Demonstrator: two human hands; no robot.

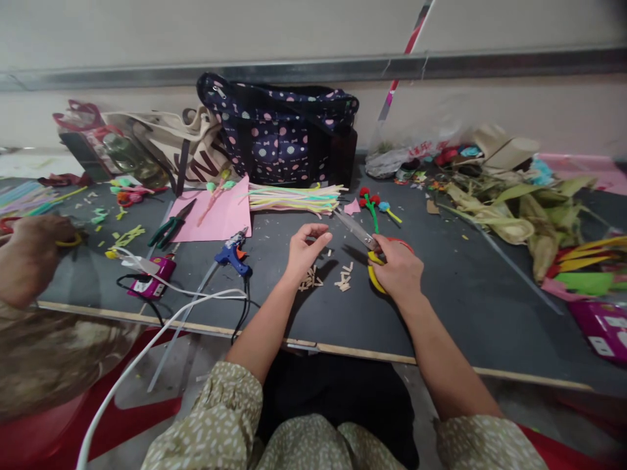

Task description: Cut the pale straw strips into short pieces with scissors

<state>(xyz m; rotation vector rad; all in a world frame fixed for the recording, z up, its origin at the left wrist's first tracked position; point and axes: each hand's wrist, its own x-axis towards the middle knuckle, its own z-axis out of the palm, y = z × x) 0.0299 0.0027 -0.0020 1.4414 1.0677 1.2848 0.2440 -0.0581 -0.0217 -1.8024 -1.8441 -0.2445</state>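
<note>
My right hand (398, 267) is closed round the yellow and red handles of a pair of scissors (363, 240), whose blades point up and left. My left hand (304, 250) hovers just left of the blades with thumb and fingers curved in a loose pinch; I cannot make out anything between them. Below both hands, small cut beige pieces (327, 279) lie in two little heaps on the dark table (441, 313).
A blue glue gun (234, 253), green pliers (169, 230), pink paper (215, 215), a bundle of pale strips (294, 197) and a dotted bag (279, 134) lie behind. Corn husks (509, 209) spread at right. Another person's hand (29, 254) works at far left.
</note>
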